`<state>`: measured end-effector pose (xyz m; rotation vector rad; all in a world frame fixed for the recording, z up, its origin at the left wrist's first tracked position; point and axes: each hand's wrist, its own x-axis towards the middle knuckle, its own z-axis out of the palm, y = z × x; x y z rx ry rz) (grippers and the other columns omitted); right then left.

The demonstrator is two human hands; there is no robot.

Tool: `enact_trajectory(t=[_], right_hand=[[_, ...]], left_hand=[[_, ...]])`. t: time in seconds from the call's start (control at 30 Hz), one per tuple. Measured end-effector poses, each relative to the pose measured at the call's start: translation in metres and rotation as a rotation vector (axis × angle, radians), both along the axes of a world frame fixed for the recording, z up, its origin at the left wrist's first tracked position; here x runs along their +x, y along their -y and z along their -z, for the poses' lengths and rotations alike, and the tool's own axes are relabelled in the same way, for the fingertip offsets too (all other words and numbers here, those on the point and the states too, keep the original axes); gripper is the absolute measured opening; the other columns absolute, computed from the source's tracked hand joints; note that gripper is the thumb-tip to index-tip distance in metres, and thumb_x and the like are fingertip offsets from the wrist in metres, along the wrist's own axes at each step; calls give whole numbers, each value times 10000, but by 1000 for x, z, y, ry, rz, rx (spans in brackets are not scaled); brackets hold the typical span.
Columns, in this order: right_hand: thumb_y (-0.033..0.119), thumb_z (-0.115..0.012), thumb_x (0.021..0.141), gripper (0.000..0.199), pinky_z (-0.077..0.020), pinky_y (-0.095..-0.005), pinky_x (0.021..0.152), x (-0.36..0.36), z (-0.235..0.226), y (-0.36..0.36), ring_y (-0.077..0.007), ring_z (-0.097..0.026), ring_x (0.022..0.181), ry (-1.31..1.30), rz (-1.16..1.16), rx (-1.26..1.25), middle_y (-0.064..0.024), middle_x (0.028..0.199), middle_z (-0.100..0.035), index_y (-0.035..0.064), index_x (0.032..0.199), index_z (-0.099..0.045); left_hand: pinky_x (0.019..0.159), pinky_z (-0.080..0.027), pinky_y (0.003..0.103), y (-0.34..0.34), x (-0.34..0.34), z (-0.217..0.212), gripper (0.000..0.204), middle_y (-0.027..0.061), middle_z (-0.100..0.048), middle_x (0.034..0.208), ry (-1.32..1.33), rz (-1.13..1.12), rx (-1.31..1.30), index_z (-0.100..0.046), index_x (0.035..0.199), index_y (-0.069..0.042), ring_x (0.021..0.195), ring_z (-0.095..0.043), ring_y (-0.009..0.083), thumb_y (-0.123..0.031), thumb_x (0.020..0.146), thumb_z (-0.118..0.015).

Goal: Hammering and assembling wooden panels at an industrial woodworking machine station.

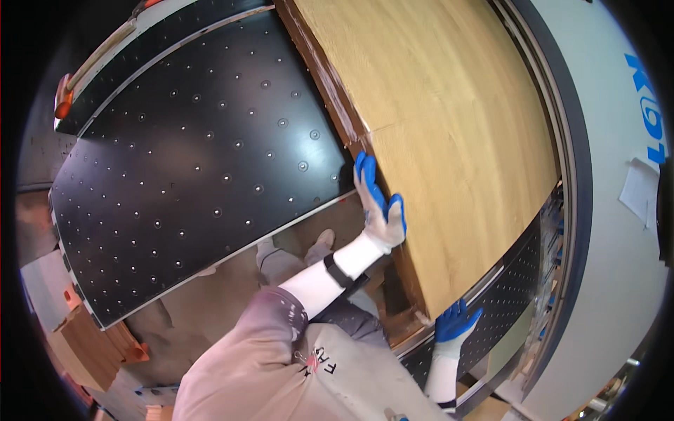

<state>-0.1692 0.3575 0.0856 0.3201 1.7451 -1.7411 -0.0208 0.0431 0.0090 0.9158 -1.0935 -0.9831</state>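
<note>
A large light wood-grain board (456,140) with a brown long edge lies across the machine bed on the right. My left hand (380,210), in a white glove with blue coating, rests along the board's left edge. Its fingers are stretched out, and the thumb stands apart on the side toward the board. At the board's near corner is my right hand (455,328), gloved the same way. Its fingers are spread against the near edge, and the fingertips are partly hidden there.
A black table (210,154) dotted with small round studs extends to the left. The grey machine housing (611,210) curves along the right, with a paper sheet (637,191) on it. Stacked wooden pieces (88,344) stand at lower left. An orange-ended tool (64,98) lies at upper left.
</note>
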Motion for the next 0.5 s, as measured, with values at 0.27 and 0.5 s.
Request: enact_trajectory(t=[0.27,0.5], right_hand=[[701,-388,1005,890,-332,-456,1194,16,13,6,-315,-461,1409,-33,3,-190,-179,1539,-471,-40,1498,-398],[756,-467,936,1018,-243,-500,1225,64,47,-5,-341,-290,1517,89,275,-142,-165,1680,-214,71,1625,-162]], left_hand=[[1261,-82,439,46,43,-15,917,204,-121,1683,-218,-84,81,-18,1613,22,1558,-140,325,-487,1030,-511],[1269,-105,437,171,62,6,800,220,-114,1678,19,-15,85,-111,1603,42,1562,-114,315,-321,1048,-560]])
